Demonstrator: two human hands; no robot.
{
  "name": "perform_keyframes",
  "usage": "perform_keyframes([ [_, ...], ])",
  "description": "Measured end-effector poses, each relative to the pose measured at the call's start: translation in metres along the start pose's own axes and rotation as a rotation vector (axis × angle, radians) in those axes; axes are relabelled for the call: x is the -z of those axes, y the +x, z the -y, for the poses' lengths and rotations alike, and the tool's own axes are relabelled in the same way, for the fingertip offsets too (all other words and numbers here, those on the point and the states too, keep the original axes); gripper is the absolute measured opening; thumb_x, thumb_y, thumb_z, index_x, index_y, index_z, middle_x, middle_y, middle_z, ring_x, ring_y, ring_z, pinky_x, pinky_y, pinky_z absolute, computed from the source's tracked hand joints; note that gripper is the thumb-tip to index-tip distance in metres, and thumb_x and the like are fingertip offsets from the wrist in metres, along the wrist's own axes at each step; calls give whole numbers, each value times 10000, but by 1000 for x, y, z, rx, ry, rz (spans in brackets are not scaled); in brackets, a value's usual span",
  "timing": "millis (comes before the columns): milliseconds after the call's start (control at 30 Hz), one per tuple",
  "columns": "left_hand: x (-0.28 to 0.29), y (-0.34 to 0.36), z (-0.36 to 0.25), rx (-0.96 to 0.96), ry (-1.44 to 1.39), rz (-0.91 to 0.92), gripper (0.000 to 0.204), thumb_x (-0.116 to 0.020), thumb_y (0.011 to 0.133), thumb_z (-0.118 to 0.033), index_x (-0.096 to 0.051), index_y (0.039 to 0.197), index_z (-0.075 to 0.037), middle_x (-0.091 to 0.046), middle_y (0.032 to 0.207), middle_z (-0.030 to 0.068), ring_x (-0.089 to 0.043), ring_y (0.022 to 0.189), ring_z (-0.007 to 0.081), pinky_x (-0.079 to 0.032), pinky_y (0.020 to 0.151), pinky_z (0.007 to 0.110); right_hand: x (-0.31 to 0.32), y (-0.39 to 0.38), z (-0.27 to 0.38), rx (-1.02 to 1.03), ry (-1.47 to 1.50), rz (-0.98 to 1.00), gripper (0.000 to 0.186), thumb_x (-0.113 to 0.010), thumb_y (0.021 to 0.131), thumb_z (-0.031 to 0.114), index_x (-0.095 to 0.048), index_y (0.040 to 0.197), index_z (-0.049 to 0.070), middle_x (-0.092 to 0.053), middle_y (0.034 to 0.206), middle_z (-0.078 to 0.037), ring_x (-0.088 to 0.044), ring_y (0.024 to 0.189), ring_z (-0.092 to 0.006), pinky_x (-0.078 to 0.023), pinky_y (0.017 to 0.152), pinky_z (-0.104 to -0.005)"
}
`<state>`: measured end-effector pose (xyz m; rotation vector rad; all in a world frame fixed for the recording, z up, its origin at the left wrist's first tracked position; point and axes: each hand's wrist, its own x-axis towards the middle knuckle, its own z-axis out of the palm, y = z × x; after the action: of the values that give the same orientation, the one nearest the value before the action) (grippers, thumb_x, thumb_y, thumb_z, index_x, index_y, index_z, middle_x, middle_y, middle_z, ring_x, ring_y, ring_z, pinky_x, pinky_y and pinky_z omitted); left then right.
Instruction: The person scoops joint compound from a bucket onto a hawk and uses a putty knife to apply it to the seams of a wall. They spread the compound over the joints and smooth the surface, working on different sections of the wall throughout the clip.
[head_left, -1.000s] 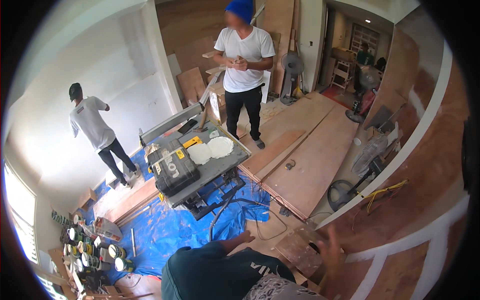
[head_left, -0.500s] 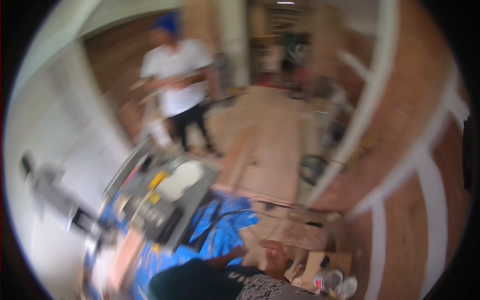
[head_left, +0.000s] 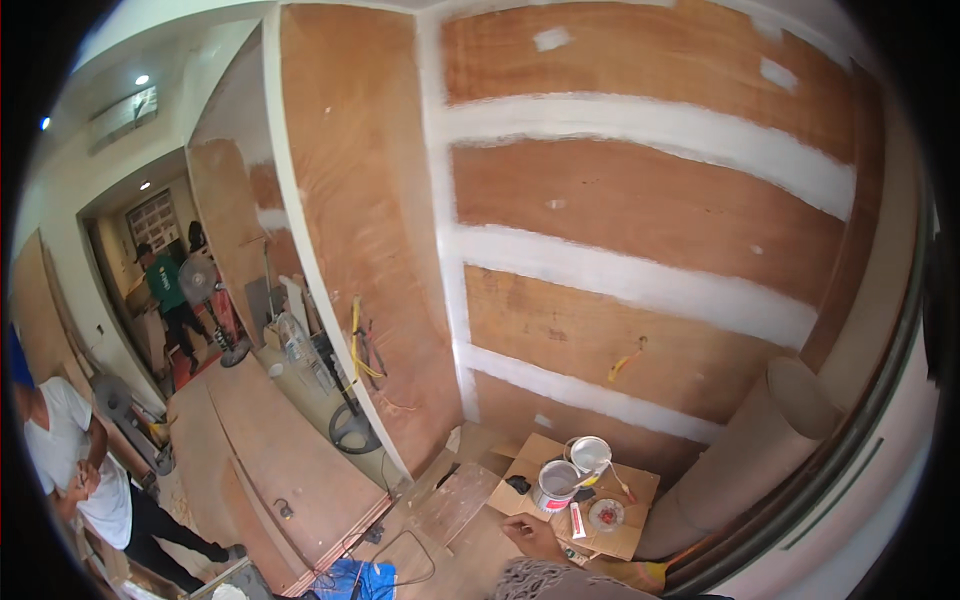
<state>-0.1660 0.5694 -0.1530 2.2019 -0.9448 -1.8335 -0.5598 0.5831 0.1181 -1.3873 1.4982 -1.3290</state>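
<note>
1. The right hand (head_left: 533, 538) is at lower centre, fingers loosely bent; whether it is open or closed cannot be told. The left hand is outside the view.
2. A tan, flat-topped cardboard piece (head_left: 640, 487) lies just beyond the hand; contact between them cannot be determined.
3. An open cylindrical metal can with a red-and-white side (head_left: 550, 503) stands upright on the cardboard, nearer the hand than a second open metal can (head_left: 590, 455).
4. A white-and-red oblong pack (head_left: 577, 520) rests near the first can, beside a round, red-stained lid-like disc (head_left: 606, 515).
5. A flat reddish-brown wooden board (head_left: 465, 507) lies left of the cardboard.
</note>
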Motion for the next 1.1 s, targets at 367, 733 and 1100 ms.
perform_keyframes([
  [367, -100, 11, -91, -750, 363, -18, 437, -540, 909, -481, -728, 863, -90, -702, 745, 97, -660, 617, 211, -535, 616, 354, 126, -128, -21, -128, -60, -376, 35, -642, 801, -11, -636, 772, 8, -539, 621, 19, -471, 596, -58, -384, 518, -257],
  [733, -266, -115, 95, -204, 615, -207, 760, -582, 813, -655, -664, 1060, 59, -663, 1078, 272, -650, 1033, 394, -510, 882, 457, 236, -255, -38, -323, -345, -266, 104, -532, 856, -36, -570, 780, 25, -421, 590, 28, -385, 585, -41, -309, 520, -229],
  [1100, -278, -107, 141, -66, 480, 124, 740, -566, 827, -653, -679, 1076, 35, -667, 1063, 268, -650, 1009, 389, -498, 896, 432, 306, -227, 69, -190, 160, -433, 201, -612, 931, 132, -583, 1114, 55, -521, 817, 27, -438, 707, -48, -369, 625, -205],
])
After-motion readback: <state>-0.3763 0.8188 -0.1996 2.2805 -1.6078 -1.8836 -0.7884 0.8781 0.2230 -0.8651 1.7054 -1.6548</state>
